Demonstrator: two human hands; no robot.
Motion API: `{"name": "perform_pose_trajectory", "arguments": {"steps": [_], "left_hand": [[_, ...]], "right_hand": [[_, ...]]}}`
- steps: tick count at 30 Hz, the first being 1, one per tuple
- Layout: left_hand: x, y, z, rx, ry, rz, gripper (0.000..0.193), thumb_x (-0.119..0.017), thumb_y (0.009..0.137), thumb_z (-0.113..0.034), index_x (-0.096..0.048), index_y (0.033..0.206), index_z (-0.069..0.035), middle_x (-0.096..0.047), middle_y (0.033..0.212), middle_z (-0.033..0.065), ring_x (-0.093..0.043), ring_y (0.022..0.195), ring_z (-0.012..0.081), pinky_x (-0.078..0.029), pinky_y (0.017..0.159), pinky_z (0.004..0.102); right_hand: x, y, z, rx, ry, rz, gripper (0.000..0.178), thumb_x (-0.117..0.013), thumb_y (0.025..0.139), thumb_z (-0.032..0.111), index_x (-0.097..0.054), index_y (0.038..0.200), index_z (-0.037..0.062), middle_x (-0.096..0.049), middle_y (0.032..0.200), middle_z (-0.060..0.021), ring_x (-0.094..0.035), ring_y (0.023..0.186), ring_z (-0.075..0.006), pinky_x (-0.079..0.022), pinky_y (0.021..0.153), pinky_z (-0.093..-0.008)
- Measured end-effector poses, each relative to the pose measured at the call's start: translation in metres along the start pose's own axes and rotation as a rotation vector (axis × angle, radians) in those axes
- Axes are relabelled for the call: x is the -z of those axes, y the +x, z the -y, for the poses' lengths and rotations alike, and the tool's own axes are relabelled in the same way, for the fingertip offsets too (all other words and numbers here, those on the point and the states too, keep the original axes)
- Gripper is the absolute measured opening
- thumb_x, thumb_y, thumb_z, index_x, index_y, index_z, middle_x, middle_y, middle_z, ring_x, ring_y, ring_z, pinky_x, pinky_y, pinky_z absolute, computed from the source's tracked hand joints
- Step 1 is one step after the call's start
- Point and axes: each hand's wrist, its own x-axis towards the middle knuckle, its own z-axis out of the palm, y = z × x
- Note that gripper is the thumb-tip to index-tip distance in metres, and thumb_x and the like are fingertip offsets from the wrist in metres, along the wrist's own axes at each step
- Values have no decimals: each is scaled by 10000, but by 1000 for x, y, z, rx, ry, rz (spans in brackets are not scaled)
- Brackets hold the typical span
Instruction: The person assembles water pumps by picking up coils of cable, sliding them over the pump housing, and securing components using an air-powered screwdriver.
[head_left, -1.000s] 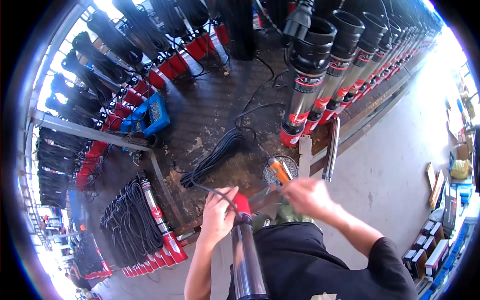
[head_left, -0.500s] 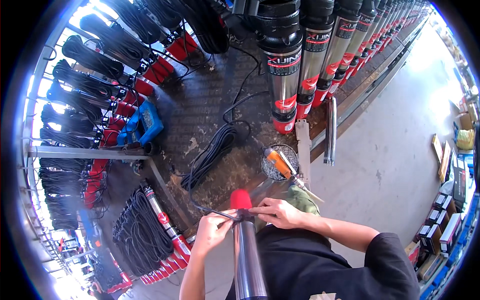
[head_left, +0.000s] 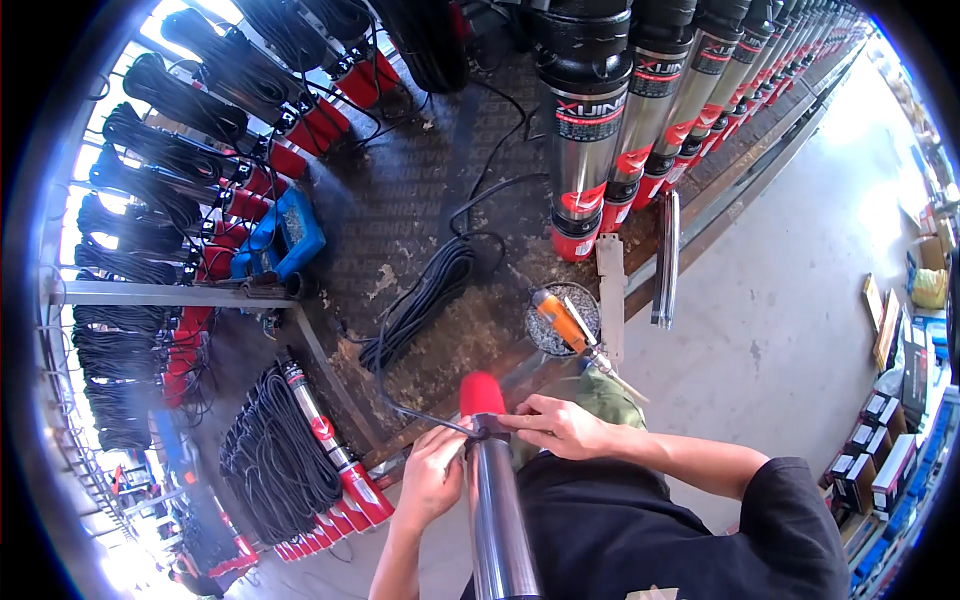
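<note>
Workshop flooring of dark, worn board spreads under the person, with a pale concrete aisle to the right of it. Far left of the steel pump tube (head_left: pixel 500 520) that the person holds upright, racks carry rows of red-capped pumps with coiled black cable (head_left: pixel 150 160), and a blue tool case (head_left: pixel 290 235) lies on the board. Nearer, a loose black cable coil (head_left: pixel 425 295) trails one strand to the tube's neck, just below its red cap (head_left: pixel 482 393). The left hand (head_left: pixel 432 478) grips that strand against the tube; the right hand (head_left: pixel 560 425) pinches a dark tie or band at the same neck. Beyond the right hand, an orange-handled screwdriver (head_left: pixel 560 318) rests in a round dish of small parts (head_left: pixel 562 325). A judgement: if either grip slackens, the strand could slide off the smooth steel, or the tall tube could tip toward the dish.
</note>
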Motion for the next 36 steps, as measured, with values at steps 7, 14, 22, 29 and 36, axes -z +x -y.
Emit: {"name": "perform_pose_trajectory", "arguments": {"steps": [7,14,22,29,36], "left_hand": [[-7,-12,-17,4,114,-14,495,-626,748,-1,-619,1243,-5,-615,1306,193,-559,1240,387,-416,1073,474],[-27,-14,-13,-109,447,-112,355,-637,850,-70,-617,1193,15,-613,1272,211,-562,1231,392,-399,1084,508],[-42,-38,23,-145,208,-257,568,-705,760,-109,-562,1292,28,-591,1323,226,-575,1227,383,-443,1077,470],[-65,-61,31,-125,-94,-419,747,-674,774,-95,-417,1472,-26,-500,1468,175,-492,1340,376,-381,1155,468],[-127,-60,56,-108,181,-797,499,-706,870,-343,-584,1267,-66,-649,1233,162,-644,1113,364,-546,880,453]], "right_hand": [[-11,-10,-2,-9,-90,-14,477,-631,922,116,-577,1394,79,-612,1103,-177,-620,988,-338,-522,866,-420],[-7,-12,26,-1,-339,-16,660,-663,792,82,-511,1434,70,-627,1134,-170,-605,1058,-353,-501,953,-428],[15,45,50,228,-716,501,406,-744,654,118,-575,1002,-5,-658,965,-132,-669,912,-319,-545,814,-437],[16,133,27,1108,-734,688,288,-693,761,400,-550,713,154,-546,675,2,-604,660,-186,-484,582,-366],[-3,124,43,-218,36,932,696,-532,1000,474,-388,1498,9,-574,1380,-155,-616,1115,-192,-479,917,-352]]}}
